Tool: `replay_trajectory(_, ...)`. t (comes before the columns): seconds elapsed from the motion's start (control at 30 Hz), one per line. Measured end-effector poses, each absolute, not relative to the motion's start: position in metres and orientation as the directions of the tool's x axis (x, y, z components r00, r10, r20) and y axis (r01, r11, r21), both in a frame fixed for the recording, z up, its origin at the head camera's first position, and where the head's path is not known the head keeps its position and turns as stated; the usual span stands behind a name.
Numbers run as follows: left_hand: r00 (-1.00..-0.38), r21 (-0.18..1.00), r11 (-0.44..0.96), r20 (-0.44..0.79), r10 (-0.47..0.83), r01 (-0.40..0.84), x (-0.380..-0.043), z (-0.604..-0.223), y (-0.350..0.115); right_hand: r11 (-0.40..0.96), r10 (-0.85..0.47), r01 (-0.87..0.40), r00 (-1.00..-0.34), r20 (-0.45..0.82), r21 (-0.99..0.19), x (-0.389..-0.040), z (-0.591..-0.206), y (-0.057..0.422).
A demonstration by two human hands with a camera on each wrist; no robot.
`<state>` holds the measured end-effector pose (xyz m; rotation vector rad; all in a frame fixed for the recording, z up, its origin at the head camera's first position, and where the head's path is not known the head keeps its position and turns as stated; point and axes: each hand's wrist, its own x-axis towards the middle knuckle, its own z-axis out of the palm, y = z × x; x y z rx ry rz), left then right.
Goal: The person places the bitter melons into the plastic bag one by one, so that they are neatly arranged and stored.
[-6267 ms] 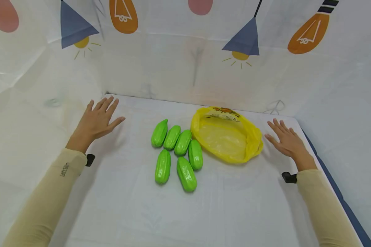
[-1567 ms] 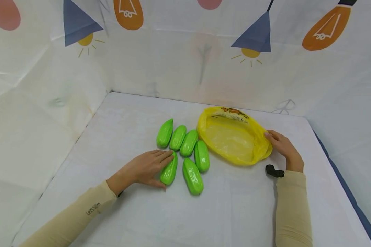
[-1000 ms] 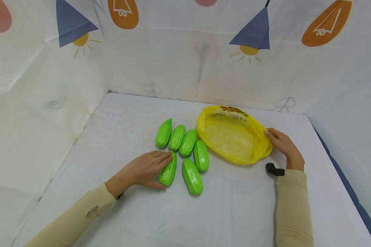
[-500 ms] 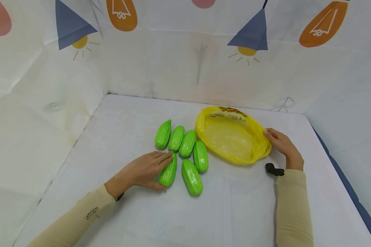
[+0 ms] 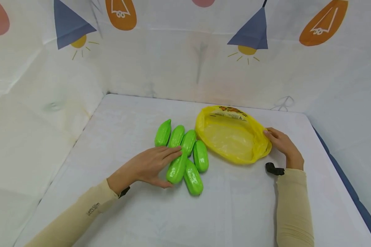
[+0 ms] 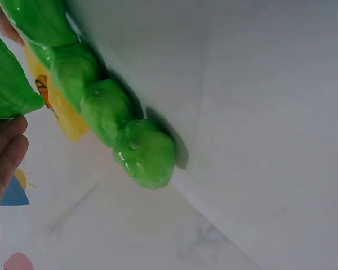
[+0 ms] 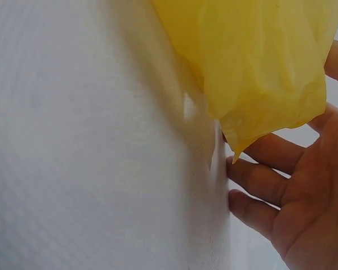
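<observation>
My left hand [image 5: 149, 164] grips a glossy green cucumber-shaped vegetable [image 5: 177, 169] between thumb and fingers. In the head view this piece overlaps its neighbours; in the left wrist view the held vegetable [image 6: 8, 84] appears apart from the row of others [image 6: 143, 154]. Several more like it lie in a cluster, among them a front one [image 5: 193, 178] and a back-left one [image 5: 163, 133]. Beside the cluster sits a yellow plastic bag [image 5: 261, 145], its mouth spread wide. With thumb and fingers my right hand [image 5: 284, 144] pinches the bag's right rim; the right wrist view shows the bag's outer side [image 7: 259, 67].
A white tabletop [image 5: 136, 216] bears everything. Pale cloth walls [image 5: 160, 68] printed with lamps and bulbs close off the back and both sides. The bag stands close to the back edge.
Both hands have come inward from the table's sides, the right onto the bag's rim. Over the last half second my left hand has lifted its vegetable slightly and shifted it rightward.
</observation>
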<state>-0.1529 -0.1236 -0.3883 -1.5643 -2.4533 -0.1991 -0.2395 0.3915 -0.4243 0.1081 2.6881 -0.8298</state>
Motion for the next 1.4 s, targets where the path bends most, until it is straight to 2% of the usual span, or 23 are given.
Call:
replay_trajectory(0.4,-0.389,0.003,0.403,0.273,0.880,0.915,-0.168,-0.371,-0.097,0.824,-0.018,0.173,-0.943,-0.331,-0.539,-0.240,-0.426,0.395)
replay_trajectory(0.67,-0.385,0.114,0.368,0.281,0.879,0.923,-0.180,-0.367,-0.075,0.819,-0.032,0.157,-0.948,-0.317,-0.552,-0.237,-0.427,0.396)
replay_trajectory(0.97,-0.338,0.098,0.323,0.277,0.899,0.941,-0.190,-0.362,-0.053,0.826,-0.048,0.126,-0.956,-0.290,-0.549,-0.240,-0.428,0.398)
replay_trajectory(1.4,-0.332,0.119,0.312,0.237,0.913,0.943,-0.198,-0.358,-0.031,0.821,-0.045,0.127,-0.958,-0.284,-0.557,-0.240,-0.428,0.397)
